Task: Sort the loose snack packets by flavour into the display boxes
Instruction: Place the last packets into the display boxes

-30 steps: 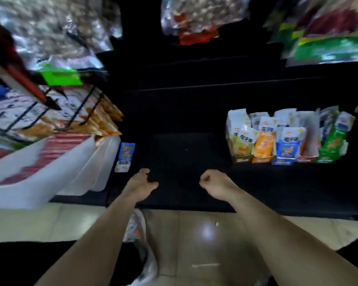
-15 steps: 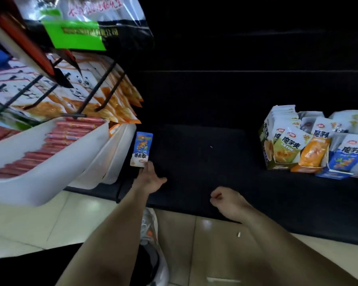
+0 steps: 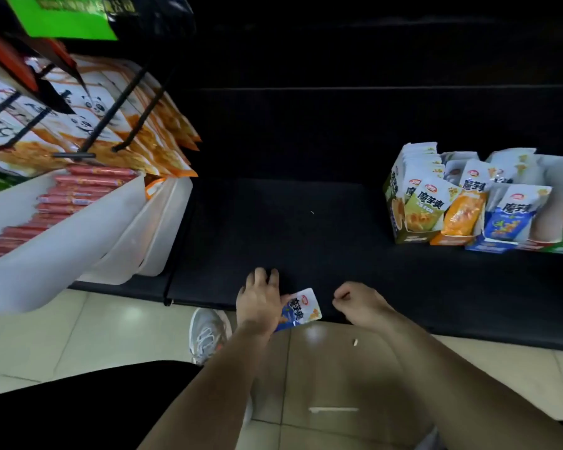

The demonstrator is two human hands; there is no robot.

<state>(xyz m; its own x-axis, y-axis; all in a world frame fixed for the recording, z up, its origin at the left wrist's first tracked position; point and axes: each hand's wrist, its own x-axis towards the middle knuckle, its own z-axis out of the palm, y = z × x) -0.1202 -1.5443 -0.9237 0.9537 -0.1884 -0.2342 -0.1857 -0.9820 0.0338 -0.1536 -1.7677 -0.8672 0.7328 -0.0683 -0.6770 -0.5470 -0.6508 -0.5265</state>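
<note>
**Left hand.** My left hand [image 3: 257, 302] grips a blue packet [image 3: 303, 308] at the front lip of the black shelf [image 3: 290, 222]. The packet juts out tilted to the right of my palm, with its lower end hidden under the hand. Two of my fingers point forward over the lip.

**Right hand.** Just right of the packet and apart from it, my right hand [image 3: 359, 303] is curled into a loose fist with nothing visible in it.

**Below the hands.** A pale shoe [image 3: 207, 332] stands under my left wrist on the tiled floor [image 3: 78, 336]. A small white scrap [image 3: 355, 342] lies on the floor under my right hand.

**Ahead and right.** Well beyond my right hand, across the dark shelf mat, the display boxes [image 3: 413, 237] stand in a touching row with packets upright inside. The blue box [image 3: 488, 245] is third from the left.

**Left.** Well to the left of my left hand, white bins [image 3: 62, 248] of red sausages [image 3: 78, 196] overhang the shelf end. Hanging packets [image 3: 88, 125] sit on hooks above them.
</note>
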